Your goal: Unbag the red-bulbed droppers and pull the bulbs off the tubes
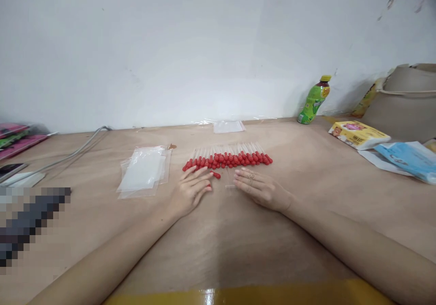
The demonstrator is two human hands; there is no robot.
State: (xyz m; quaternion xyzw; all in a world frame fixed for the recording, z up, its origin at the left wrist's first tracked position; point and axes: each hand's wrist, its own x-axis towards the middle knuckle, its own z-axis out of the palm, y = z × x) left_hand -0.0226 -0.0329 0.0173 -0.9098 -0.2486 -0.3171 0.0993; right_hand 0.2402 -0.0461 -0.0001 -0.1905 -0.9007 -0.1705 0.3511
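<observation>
A row of glass droppers (pixel 207 152) with red rubber bulbs (pixel 235 159) lies on the brown table, clear tubes pointing at the wall. My left hand (pixel 191 188) rests just in front of the row's left part, fingers spread. One loose red bulb (pixel 215 174) lies beside its fingertips, and a bit of red shows at the index fingertip; whether it is gripped I cannot make out. Opposite, my right hand (pixel 260 188) lies flat with fingers stretched out. By its fingertips are thin clear tubes (pixel 230 186), partly hidden by the fingers.
Clear plastic bags (pixel 145 169) are stacked left of the droppers, and another bag (pixel 229 126) lies by the wall. At right stand a green bottle (pixel 313 101), a yellow tissue pack (pixel 359 134), a blue packet (pixel 407 157) and a beige bin (pixel 405 100). A grey cable (pixel 81 148) crosses the left.
</observation>
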